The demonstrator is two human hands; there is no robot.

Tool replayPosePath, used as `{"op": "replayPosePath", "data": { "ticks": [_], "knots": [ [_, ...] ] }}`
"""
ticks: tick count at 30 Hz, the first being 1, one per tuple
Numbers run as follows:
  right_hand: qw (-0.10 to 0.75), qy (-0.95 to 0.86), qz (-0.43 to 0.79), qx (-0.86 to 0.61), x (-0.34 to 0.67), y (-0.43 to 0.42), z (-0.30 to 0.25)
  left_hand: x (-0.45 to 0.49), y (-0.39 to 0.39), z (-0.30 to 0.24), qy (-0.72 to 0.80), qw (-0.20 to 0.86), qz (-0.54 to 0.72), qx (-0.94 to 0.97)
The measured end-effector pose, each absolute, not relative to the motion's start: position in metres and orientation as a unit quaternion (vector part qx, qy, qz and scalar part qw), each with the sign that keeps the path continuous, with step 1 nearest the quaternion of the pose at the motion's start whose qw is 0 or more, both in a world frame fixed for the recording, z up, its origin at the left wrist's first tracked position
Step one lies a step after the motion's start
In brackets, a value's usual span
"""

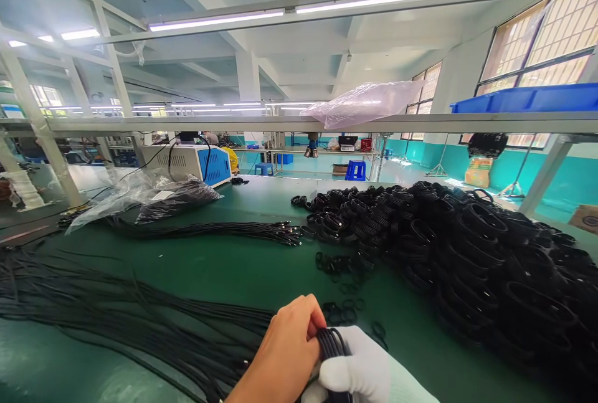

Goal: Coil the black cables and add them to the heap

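My right hand [364, 359], in a white glove, is wrapped round a coiled black cable [332, 342] at the bottom centre. Its thumb lies across the front of the coil. My left hand [286, 344], bare, is closed at the coil's upper left edge, thumb and fingers pinched against it. The lower part of the coil is hidden by the glove and the frame's edge. Left of my hands, long loose black cables [154, 309] lie stretched across the green table [224, 269]. Small black loops [343, 312] lie just beyond my hands.
A large heap of coiled black cables [448, 247] covers the table's right side. A straight cable bundle [210, 230] with metal-tipped ends lies farther back. Behind it are a clear plastic bag [172, 197] and a blue-and-white machine [187, 160]. A shelf rail [261, 124] crosses above.
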State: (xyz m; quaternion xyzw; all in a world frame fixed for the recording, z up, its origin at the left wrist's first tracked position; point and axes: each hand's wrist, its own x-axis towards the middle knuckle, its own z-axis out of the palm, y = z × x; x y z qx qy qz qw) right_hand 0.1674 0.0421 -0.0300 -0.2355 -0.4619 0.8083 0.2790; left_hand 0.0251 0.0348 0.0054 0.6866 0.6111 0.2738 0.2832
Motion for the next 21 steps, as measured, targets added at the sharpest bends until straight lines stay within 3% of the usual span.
{"op": "replayPosePath", "data": {
  "ticks": [11,16,21],
  "knots": [
    [0.313,-0.484,0.799,-0.173,0.161,0.049,-0.054,0.024,0.043,-0.011,0.566,0.271,0.307,0.716],
    [0.309,-0.333,0.876,-0.161,0.166,0.046,-0.046,0.013,0.040,-0.006,0.550,0.268,0.315,0.726],
    [0.386,-0.371,0.839,-0.092,0.162,0.048,-0.052,0.013,0.024,-0.025,0.482,0.205,0.201,0.828]
  ]
}}
